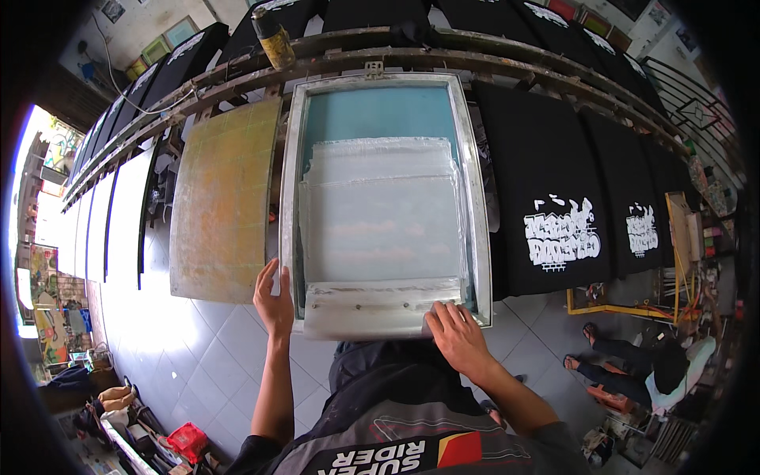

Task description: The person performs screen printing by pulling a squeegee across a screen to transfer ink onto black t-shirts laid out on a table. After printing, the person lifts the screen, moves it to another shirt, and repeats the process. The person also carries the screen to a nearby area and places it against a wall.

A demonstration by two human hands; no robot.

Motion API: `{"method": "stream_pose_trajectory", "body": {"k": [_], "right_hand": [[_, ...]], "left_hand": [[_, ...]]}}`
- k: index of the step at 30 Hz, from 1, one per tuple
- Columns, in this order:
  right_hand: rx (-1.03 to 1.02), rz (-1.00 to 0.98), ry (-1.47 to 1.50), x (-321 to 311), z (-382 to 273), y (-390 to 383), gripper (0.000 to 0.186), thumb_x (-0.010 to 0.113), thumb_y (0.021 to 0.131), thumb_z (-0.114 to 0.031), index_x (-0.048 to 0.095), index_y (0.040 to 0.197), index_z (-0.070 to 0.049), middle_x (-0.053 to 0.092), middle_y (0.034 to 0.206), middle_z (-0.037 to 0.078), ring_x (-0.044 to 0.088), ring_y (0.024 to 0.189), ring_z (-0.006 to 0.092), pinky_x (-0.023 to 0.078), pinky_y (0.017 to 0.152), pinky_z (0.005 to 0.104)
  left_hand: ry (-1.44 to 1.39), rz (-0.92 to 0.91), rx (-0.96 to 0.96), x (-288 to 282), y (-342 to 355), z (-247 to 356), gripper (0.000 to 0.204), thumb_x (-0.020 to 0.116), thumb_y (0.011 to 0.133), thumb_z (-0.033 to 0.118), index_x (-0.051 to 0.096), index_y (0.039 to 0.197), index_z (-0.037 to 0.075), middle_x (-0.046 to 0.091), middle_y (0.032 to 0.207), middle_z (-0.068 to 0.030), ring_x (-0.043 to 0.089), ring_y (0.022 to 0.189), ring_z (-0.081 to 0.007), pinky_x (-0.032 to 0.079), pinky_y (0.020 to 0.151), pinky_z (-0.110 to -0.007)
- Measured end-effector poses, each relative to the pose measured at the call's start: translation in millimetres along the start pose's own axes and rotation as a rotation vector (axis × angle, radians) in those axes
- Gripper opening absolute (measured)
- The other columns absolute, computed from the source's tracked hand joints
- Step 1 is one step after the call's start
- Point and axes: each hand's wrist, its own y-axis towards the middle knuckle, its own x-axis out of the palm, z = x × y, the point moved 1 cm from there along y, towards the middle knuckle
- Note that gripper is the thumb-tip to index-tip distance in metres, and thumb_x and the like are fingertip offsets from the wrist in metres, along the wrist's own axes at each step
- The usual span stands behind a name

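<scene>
A screen-printing frame (480,198) holds pale teal mesh with a broad coat of white ink (376,210) and lies straight before me. A metal squeegee (356,313) lies across its near end. My right hand (455,328) grips that squeegee near its right end. My left hand (273,301) is beside the frame's lower left side, fingers raised and slightly apart at its edge; whether they touch it is unclear.
A yellowed bare platen (218,198) sits left of the frame. Printed black shirts (538,158) are stretched on platens to the right. A spray can (273,39) stands on the rail (443,55). A person (665,368) sits low at right, near a yellow frame (621,309).
</scene>
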Motion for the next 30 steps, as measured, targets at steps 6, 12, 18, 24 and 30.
{"method": "stream_pose_trajectory", "body": {"k": [6,12,18,24,30], "right_hand": [[-0.064,0.014,0.108,-12,17,13,0.024,0.064,0.093,-0.012,0.065,0.114,0.001,0.07,0.119,0.02,0.067,0.109,0.0286,0.052,0.1,0.0395],[0.008,0.157,0.098,-19,32,46,0.011,0.065,0.091,-0.008,0.062,0.101,-0.004,0.069,0.097,0.013,0.068,0.098,0.0284,0.052,0.094,0.0404],[0.13,0.276,0.129,-18,30,54,0.006,0.066,0.09,-0.008,0.062,0.095,-0.006,0.064,0.089,0.009,0.066,0.093,0.029,0.051,0.091,0.0412],[0.201,0.401,0.07,8,19,46,0.007,0.068,0.086,-0.006,0.061,0.085,-0.007,0.061,0.083,0.008,0.064,0.084,0.0269,0.05,0.085,0.0428],[0.236,0.354,0.097,-31,54,87,0.017,0.073,0.075,0.003,0.071,0.088,-0.008,0.07,0.085,0.005,0.068,0.087,0.0255,0.046,0.092,0.0425]], "left_hand": [[0.188,-0.368,0.351,-31,-38,62,0.046,0.09,0.084,0.018,0.075,0.126,0.005,0.074,0.129,-0.0131,0.067,0.124,-0.0324,0.054,0.107,-0.045],[0.407,-0.651,0.64,-26,-28,87,0.048,0.091,0.077,0.018,0.074,0.121,0.007,0.072,0.123,-0.0094,0.065,0.12,-0.0301,0.055,0.102,-0.045],[0.44,-0.705,0.773,-15,-2,65,0.048,0.081,0.067,0.0,0.074,0.114,0.007,0.071,0.101,-0.0055,0.067,0.1,-0.0277,0.058,0.085,-0.04],[0.395,-0.617,0.719,-13,-13,53,0.046,0.078,0.064,0.0,0.076,0.109,0.008,0.071,0.099,-0.0046,0.067,0.095,-0.0277,0.058,0.079,-0.041],[0.363,-0.625,0.677,-6,40,91,0.03,0.076,0.068,0.0,0.08,0.097,0.009,0.073,0.1,-0.0055,0.07,0.1,-0.0293,0.061,0.082,-0.043]]}}
